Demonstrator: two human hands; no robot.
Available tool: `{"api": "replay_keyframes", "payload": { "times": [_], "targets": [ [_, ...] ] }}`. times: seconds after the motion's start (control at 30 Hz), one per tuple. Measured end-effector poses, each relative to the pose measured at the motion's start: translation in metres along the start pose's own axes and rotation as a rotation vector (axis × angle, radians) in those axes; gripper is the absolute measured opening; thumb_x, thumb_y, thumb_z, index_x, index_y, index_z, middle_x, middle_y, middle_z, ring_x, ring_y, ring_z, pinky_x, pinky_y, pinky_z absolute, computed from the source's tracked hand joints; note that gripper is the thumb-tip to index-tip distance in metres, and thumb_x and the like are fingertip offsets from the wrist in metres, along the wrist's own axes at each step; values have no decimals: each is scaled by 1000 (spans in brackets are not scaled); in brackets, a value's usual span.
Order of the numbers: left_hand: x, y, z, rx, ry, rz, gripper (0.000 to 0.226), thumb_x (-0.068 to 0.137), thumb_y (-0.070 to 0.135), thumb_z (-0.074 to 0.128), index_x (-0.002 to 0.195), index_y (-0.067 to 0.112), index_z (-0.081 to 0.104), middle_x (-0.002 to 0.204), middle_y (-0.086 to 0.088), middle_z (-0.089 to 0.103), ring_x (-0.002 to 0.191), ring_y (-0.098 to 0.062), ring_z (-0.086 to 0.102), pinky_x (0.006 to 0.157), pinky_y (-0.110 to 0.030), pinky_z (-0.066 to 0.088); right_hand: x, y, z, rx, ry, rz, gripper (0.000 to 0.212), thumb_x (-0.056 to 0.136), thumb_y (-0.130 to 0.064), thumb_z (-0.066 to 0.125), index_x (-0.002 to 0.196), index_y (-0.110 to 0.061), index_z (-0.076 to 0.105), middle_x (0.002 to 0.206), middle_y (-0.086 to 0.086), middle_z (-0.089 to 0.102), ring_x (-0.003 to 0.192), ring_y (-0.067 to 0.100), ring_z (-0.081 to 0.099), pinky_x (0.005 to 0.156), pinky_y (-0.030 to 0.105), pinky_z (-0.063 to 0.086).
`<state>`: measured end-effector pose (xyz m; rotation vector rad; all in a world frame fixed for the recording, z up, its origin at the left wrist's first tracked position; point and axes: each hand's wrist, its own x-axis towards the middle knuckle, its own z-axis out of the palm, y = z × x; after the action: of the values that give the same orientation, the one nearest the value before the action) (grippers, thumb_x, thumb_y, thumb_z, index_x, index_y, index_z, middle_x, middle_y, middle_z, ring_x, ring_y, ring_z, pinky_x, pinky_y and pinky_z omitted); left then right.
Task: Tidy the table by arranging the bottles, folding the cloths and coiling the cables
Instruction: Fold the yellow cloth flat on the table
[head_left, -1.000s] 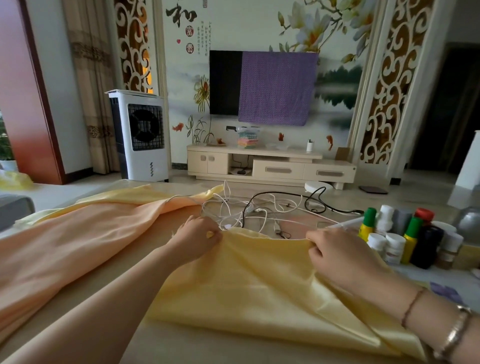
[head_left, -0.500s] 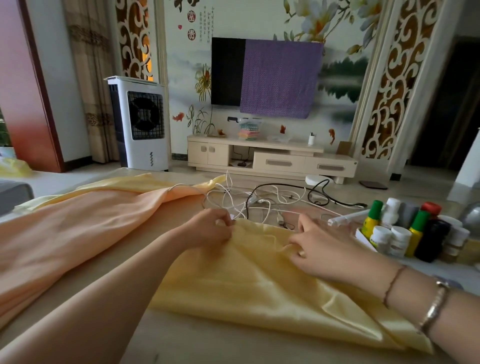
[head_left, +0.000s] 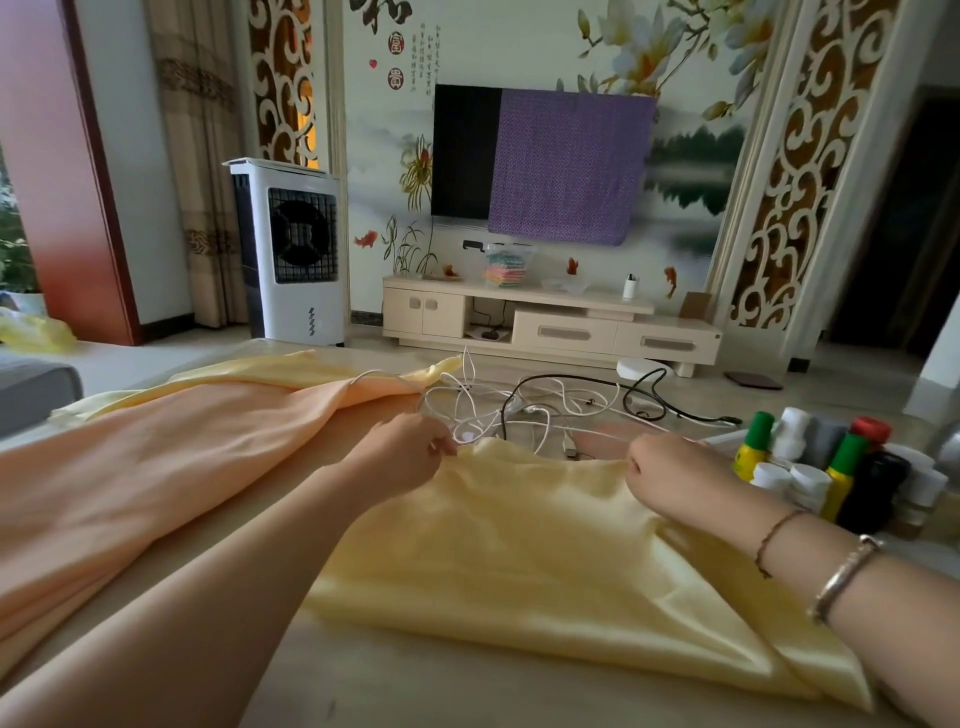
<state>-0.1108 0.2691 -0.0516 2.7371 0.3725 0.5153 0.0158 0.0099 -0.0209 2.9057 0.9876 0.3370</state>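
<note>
Head view: yellow satin cloth (head_left: 519, 561) spread flat on the bench (head_left: 467, 696), far edge pinched at both corners. Left hand (head_left: 402, 452) curled on the far left corner, fingertips closed over the fabric, touching the tangle of white cables (head_left: 483, 410) just beyond. Right hand (head_left: 670, 467) curled on the far right corner, knuckles up, gripping the edge; string bracelet (head_left: 774, 535) and metal bangle (head_left: 841, 577) on that wrist. Peach cloth (head_left: 156, 467) lying crumpled to the left, across the bench. Black cable (head_left: 644, 395) looped behind the white ones, running off to the right. Cluster of bottles (head_left: 831, 467) standing upright just right of the right hand, with green, white and red caps. Beyond the bench: white air cooler (head_left: 291, 249), TV cabinet (head_left: 550, 322), wall television (head_left: 467, 150) half draped in a purple cover (head_left: 566, 166).
</note>
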Motion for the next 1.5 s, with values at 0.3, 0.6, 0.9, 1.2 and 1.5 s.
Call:
{"api": "replay_keyframes", "payload": {
  "times": [0.3, 0.6, 0.9, 1.2, 1.5],
  "targets": [
    [-13, 4, 6, 24, 79, 125, 11, 86, 25, 63, 98, 23, 63, 107, 11, 51, 108, -15, 49, 90, -30, 43, -1, 2, 3, 369, 42, 86, 19, 85, -13, 47, 67, -16, 48, 64, -2, 49, 62, 18, 43, 67, 33, 32],
    [1, 3, 20, -185, 34, -129, 13, 87, 20, 60, 96, 24, 69, 110, 2, 66, 105, -16, 58, 93, -27, 44, -5, 11, 11, 137, 56, 37, 10, 89, -14, 42, 82, -17, 49, 81, -2, 50, 87, 25, 56, 78, 38, 40],
    [-7, 11, 17, -107, 207, -53, 8, 80, 20, 67, 82, 25, 71, 83, 9, 68, 81, -16, 63, 74, -32, 53, -3, 10, 25, 60, 96, -5, 11, 88, -19, 42, 79, -20, 47, 89, 0, 54, 88, 25, 59, 88, 45, 45],
    [-12, -2, 2, -305, 320, -146, 11, 87, 10, 61, 78, 14, 56, 75, 5, 61, 70, -13, 55, 61, -18, 42, 0, 18, 28, 158, 172, 52, 21, 92, -19, 43, 72, -17, 42, 79, 0, 50, 77, 23, 51, 71, 33, 38],
    [-6, -4, -6, -618, 126, -508, 13, 93, 27, 55, 97, 14, 55, 83, -5, 54, 69, -17, 48, 59, -29, 39, 17, 22, 28, 46, 78, 153, 12, 94, -25, 42, 87, -18, 49, 100, 5, 62, 92, 26, 60, 66, 28, 38]
  ]
}}
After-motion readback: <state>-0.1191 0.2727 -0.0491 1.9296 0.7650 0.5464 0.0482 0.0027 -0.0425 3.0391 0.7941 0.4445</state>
